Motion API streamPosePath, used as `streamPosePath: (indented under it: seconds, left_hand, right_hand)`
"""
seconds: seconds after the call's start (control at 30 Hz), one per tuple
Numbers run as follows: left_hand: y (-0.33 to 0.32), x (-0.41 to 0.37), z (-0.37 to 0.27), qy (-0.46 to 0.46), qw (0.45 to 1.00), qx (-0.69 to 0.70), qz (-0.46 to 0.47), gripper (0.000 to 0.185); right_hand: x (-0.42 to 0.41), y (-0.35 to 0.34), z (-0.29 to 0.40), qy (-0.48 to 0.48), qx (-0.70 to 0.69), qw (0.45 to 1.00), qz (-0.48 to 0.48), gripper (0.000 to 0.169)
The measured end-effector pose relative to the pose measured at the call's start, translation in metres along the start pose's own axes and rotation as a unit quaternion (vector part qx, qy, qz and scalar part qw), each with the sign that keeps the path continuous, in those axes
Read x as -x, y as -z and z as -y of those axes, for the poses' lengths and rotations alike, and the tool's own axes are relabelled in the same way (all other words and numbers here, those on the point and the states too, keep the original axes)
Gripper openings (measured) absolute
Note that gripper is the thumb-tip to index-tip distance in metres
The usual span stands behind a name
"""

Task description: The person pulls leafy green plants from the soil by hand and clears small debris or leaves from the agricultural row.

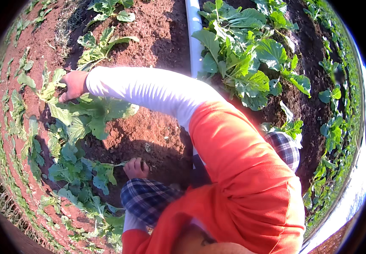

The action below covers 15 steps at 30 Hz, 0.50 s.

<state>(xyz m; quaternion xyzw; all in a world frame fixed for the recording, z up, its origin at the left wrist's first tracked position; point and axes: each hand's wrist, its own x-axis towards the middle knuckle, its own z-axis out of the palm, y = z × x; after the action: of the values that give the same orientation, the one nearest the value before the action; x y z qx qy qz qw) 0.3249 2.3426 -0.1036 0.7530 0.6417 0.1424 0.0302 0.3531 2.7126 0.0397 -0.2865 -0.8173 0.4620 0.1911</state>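
My right hand (pixel 72 85), at the end of a white sleeve, reaches across to the left among pale green leaves (pixel 48 90) of a broad-leaved plant. Its thumb points down beside a leaf; the other fingertips are partly hidden, so its grip is unclear. Below it, broad leaves (pixel 98 116) spread over the soil. Lower down, my left hand (pixel 137 168) is curled just above a plaid-covered knee (pixel 149 195). A thin green stem (pixel 119 164) runs from its fingers left to ragged blue-green leaves (pixel 102 177).
A long pale pipe or strip (pixel 194 38) runs from the top edge down under my right arm. A dense cluster of leafy plants (pixel 243 57) grows to its right. Reddish-brown soil (pixel 160 127) lies between the rows. More plant rows (pixel 332 127) curve along both sides.
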Motion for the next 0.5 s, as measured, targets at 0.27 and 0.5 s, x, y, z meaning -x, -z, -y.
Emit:
streamPosePath:
  seconds: [0.27,0.5]
  left_hand:
    - [0.006,0.009,0.002,0.005,0.999,-0.034,0.016,0.033]
    - [0.033,-0.012,-0.029,0.057,0.993,-0.055,0.084,0.030]
  right_hand:
    - [0.240,0.117,-0.140,0.002,0.399,0.917,0.007,0.035]
    - [0.343,0.201,-0.189,-0.439,0.449,0.765,0.142,0.063]
